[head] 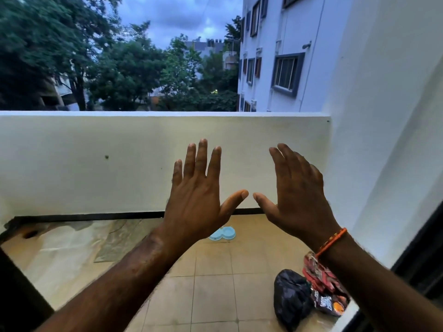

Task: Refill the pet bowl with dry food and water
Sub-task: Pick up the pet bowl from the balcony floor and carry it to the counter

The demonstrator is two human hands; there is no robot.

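Pet bowl (222, 234), a pale blue double dish lying on the balcony floor (211, 283) near the parapet, looks like light, stiff plastic best gripped by its rim, while left hand (199, 200) and right hand (297, 200) hover empty, fingers spread wide.

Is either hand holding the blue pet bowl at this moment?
No, both the left hand and right hand are raised empty; the bowl sits on the floor.
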